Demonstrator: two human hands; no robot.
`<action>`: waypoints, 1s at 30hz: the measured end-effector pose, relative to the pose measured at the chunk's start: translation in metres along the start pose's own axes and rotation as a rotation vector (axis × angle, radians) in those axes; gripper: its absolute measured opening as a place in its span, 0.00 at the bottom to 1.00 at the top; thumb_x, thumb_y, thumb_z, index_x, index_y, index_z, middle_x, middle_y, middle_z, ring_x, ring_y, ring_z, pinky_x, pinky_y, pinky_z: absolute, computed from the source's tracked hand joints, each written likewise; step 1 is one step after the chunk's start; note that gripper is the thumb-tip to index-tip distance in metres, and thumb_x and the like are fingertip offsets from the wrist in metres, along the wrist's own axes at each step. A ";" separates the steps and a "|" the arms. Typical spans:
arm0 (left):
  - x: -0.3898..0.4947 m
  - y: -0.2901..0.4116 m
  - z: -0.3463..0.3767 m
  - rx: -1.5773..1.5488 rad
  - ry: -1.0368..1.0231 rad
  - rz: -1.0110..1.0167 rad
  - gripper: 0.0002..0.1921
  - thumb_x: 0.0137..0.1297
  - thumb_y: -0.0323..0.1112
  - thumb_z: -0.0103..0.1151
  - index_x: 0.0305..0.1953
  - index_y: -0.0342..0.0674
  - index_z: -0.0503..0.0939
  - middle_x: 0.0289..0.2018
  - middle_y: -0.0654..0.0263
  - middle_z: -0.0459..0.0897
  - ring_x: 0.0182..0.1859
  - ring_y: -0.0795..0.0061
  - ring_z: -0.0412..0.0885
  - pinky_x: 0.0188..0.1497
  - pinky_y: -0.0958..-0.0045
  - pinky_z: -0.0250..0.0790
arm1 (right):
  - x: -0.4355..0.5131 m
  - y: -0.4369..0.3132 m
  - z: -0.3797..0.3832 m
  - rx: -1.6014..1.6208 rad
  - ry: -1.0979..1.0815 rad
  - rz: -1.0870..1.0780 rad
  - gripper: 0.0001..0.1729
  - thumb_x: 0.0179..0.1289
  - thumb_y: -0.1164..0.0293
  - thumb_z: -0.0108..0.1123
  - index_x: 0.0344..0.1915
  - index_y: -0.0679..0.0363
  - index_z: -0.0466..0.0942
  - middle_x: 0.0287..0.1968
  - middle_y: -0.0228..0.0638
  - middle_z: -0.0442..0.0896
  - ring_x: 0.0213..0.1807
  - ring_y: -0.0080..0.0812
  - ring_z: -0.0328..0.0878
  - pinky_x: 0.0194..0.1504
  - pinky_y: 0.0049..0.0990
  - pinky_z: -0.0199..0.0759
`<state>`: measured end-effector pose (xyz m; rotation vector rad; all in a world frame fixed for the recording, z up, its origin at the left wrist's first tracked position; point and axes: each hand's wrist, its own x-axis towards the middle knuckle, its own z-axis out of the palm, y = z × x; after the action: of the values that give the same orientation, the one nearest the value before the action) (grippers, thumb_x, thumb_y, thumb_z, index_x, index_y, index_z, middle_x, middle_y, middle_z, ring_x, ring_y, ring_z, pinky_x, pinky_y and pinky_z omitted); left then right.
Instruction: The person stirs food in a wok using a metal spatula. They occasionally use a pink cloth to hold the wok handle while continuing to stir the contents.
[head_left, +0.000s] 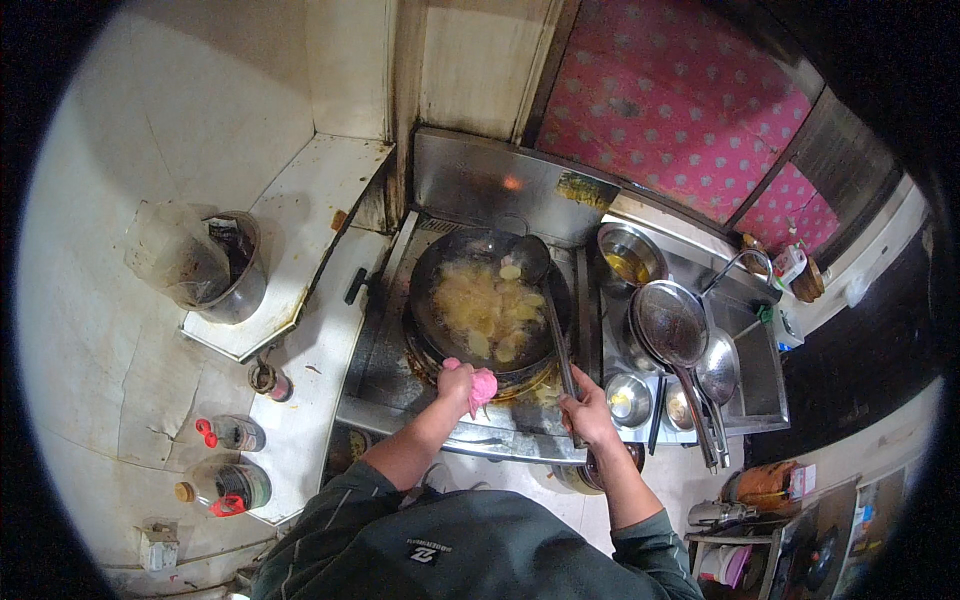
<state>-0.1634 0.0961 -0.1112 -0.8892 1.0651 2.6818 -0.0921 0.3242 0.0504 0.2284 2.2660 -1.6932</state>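
A dark wok sits over the stove burner, with pale yellow slices in bubbling liquid. At its near rim my left hand grips a pink cloth, probably around a wok handle that the cloth hides. My right hand is closed on the handle of a long metal ladle. The ladle's dark bowl is at the wok's far right inner side, with a slice or two in it.
Right of the stove are a steel pot with yellow oil, a mesh strainer, a perforated ladle and a small steel bowl. Bottles line the left counter. A steel pot with a plastic bag stands on the raised ledge.
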 end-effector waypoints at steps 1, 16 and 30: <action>-0.001 0.001 0.000 -0.004 0.000 -0.002 0.05 0.62 0.21 0.46 0.36 0.42 0.67 0.31 0.46 0.82 0.31 0.50 0.84 0.32 0.53 0.79 | 0.005 0.004 0.001 -0.071 0.048 -0.122 0.36 0.62 0.82 0.54 0.71 0.65 0.58 0.33 0.43 0.82 0.27 0.32 0.79 0.29 0.28 0.73; -0.012 0.007 0.008 0.013 0.027 0.023 0.08 0.61 0.20 0.45 0.36 0.44 0.65 0.26 0.55 0.78 0.28 0.54 0.83 0.29 0.57 0.77 | 0.026 0.038 0.040 0.728 -0.260 0.311 0.31 0.68 0.78 0.49 0.69 0.52 0.57 0.25 0.29 0.71 0.16 0.22 0.66 0.16 0.25 0.60; -0.009 0.008 0.005 0.024 0.007 -0.004 0.03 0.62 0.22 0.45 0.35 0.39 0.67 0.30 0.46 0.82 0.27 0.52 0.82 0.27 0.52 0.76 | -0.050 0.019 0.011 1.198 -0.507 0.357 0.25 0.71 0.75 0.47 0.67 0.54 0.63 0.29 0.34 0.71 0.16 0.19 0.63 0.15 0.22 0.59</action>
<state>-0.1608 0.0948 -0.0983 -0.8968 1.0936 2.6586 -0.0381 0.3215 0.0472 0.3563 0.6215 -2.3028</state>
